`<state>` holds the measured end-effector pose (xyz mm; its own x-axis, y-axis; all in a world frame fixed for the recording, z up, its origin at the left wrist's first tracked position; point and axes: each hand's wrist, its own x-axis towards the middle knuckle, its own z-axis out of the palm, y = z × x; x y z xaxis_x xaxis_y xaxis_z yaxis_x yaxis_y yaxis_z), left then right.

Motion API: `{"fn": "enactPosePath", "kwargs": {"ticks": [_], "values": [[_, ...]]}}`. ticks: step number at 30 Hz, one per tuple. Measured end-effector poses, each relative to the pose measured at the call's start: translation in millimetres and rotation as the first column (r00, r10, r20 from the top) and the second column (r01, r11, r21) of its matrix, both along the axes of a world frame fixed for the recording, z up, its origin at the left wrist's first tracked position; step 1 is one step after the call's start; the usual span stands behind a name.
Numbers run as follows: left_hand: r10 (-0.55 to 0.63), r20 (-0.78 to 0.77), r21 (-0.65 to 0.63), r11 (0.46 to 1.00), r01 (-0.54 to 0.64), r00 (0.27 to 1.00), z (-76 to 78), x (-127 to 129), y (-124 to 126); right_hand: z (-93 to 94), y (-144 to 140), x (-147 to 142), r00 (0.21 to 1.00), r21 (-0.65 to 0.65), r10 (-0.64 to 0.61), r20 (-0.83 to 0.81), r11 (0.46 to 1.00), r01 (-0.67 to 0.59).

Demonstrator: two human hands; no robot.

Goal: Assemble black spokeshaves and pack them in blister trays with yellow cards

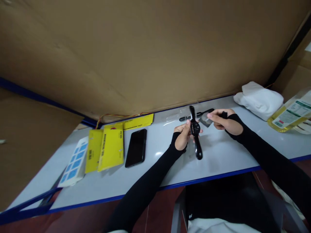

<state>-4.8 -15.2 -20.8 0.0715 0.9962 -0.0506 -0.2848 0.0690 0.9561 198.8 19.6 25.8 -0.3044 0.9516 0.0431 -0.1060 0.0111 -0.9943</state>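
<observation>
My left hand [182, 135] grips a black wristwatch [195, 132] by its round case, the strap running up and down above the pale table [150, 168]. My right hand [224, 122] pinches a small clear film or plastic piece [206, 120] just right of the watch case. Both arms wear black sleeves. Behind the hands a black pen-like tool [198, 115] lies on a clear plastic sheet.
A black phone [136, 147] lies face up left of my hands. Further left lie yellow packets [108, 147] and a white card with blue squares [74, 161]. A white cloth [259, 98] and a bottle of yellow liquid [289, 116] sit at right. A cardboard wall [136, 55] stands behind.
</observation>
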Motion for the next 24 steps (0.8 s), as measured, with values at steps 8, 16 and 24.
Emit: {"fn": "enactPosePath", "kwargs": {"ticks": [8, 16, 24], "values": [[-0.259, 0.082, -0.230, 0.935, 0.271, 0.962, 15.8, -8, 0, 3.2, -3, 8, 0.982, 0.206, -0.063, 0.176, 0.978, 0.026], [-0.503, 0.154, -0.189, 0.830, 0.525, 0.850, 33.0, -18, -6, 9.8, -7, 12, 0.957, 0.356, -0.005, 0.291, 0.929, -0.103], [-0.526, -0.003, -0.116, 0.845, 0.522, 0.850, 27.4, -21, -2, 10.2, -6, 12, 0.964, 0.275, -0.091, 0.250, 0.961, 0.020]]}}
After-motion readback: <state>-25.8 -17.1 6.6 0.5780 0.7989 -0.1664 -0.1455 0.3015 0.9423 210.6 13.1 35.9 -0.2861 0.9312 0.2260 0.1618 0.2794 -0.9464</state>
